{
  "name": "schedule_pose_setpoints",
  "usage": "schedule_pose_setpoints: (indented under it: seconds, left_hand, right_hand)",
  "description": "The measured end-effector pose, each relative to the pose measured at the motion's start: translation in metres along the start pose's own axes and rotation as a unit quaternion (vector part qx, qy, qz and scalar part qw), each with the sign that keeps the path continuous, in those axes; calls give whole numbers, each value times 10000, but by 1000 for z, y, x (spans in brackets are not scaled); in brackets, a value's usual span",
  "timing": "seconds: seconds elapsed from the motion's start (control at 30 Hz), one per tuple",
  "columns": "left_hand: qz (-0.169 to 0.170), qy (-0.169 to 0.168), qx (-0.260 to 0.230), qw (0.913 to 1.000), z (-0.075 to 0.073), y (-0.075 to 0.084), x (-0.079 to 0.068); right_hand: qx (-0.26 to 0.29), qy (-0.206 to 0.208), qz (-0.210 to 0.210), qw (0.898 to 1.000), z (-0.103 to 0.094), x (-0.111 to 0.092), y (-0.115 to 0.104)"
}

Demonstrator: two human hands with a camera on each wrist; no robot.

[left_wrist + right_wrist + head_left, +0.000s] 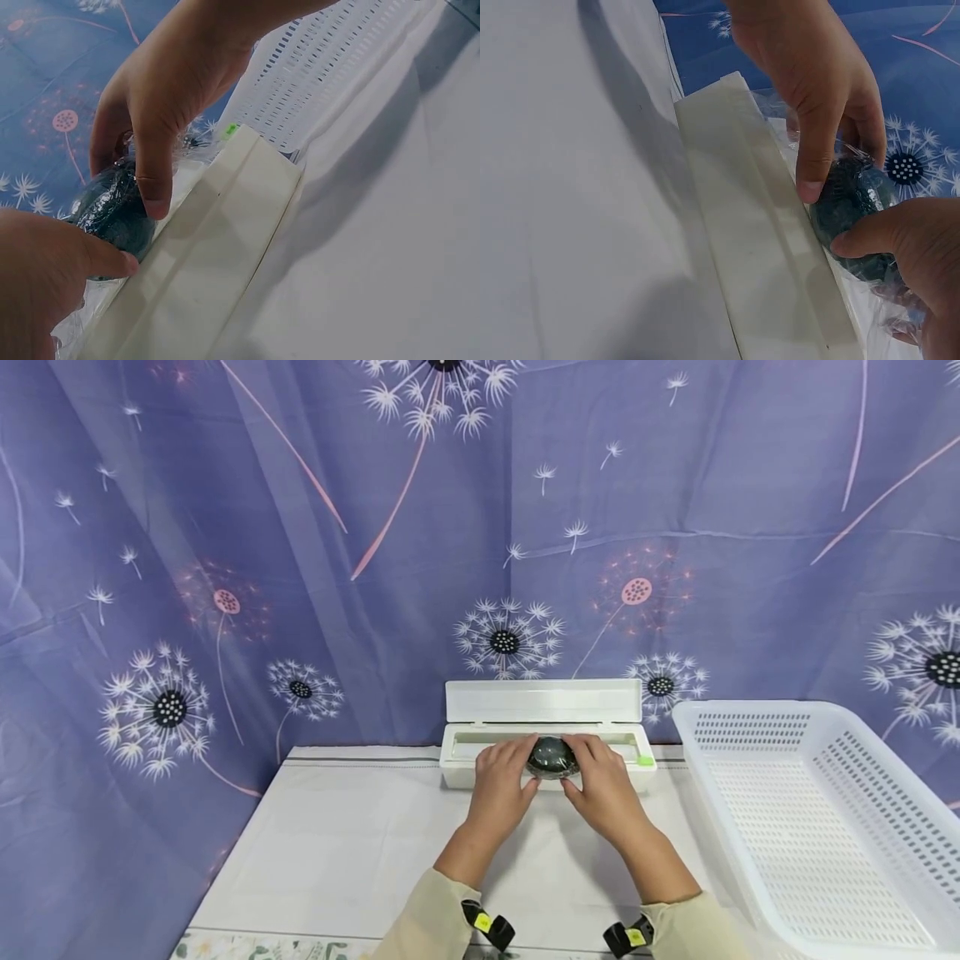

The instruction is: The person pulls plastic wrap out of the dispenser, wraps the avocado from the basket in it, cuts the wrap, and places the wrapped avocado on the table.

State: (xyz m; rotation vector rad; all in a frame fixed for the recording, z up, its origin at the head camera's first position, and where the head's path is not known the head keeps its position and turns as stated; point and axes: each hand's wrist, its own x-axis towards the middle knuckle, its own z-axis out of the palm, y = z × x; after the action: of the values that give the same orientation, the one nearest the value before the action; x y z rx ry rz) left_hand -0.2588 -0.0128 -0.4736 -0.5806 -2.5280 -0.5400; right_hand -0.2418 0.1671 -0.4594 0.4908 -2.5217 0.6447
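Observation:
A dark green oval item (552, 757) wrapped in clear film is between my two hands, over the front of a long white cling film dispenser (487, 779). My left hand (501, 785) grips its left side, thumb in front and fingers behind. From the right, my right hand (604, 785) holds it the same way. Clear film (901, 309) spreads loosely from the item under the hands in the right wrist view. The dispenser's lid (543, 701) stands raised at the back, and a green slider (645, 761) sits at its right end.
A large white perforated basket (813, 852) stands to the right, close to the dispenser. A white cloth (337, 835) covers the table. Behind it hangs a purple dandelion-print curtain (405, 635).

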Motion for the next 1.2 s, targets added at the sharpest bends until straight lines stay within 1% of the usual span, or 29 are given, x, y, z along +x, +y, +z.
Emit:
schedule_pose_setpoints:
  seconds: [0.17,0.3,0.47,0.6,0.8,1.0,1.2]
  left_hand:
    - [-65,-15,-133,9999,-1,1,-1]
    - [-127,-102,-156,9997,-1,-1,-2]
    - [-29,-37,-169,9998,-1,-3,-3]
    - [104,112,-127,9998,0,-4,-3]
    - [202,443,-164,9987,-1,-4,-2]
    - [244,761,-295,9964,0,-4,-1]
    - [260,1031,-398,9935,-1,-3,1]
  right_hand:
    - [-30,121,55,9999,2,-2,0]
    - [-63,56,73,9999,2,-3,0]
    - [-62,20,93,9999,3,-4,1]
    - [-45,75,76,9999,2,-4,0]
    - [124,254,52,9996,-1,-1,-2]
    - [119,454,-69,9989,-3,1,-3]
    - [168,752,-141,9969,-1,1,-2]
